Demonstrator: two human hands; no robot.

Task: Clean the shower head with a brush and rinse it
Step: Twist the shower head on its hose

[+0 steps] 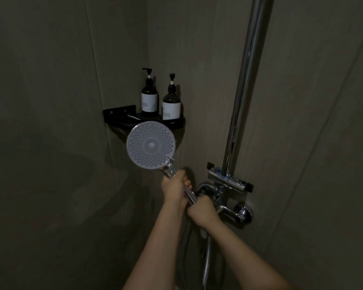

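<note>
your left hand (175, 188) and right hand (201, 212) are both closed around the chrome handle of the round white-faced shower head (151, 145), raised before the black corner shelf (122, 116); likely slick, stiff and light, so grip mid-handle.

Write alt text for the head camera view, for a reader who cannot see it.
Both hands grip the chrome handle of a shower head, left hand above right hand, its nozzle face turned toward the camera. Behind it, two pump bottles stand on a black corner shelf; a chrome riser pipe and mixer valve are at right.
</note>
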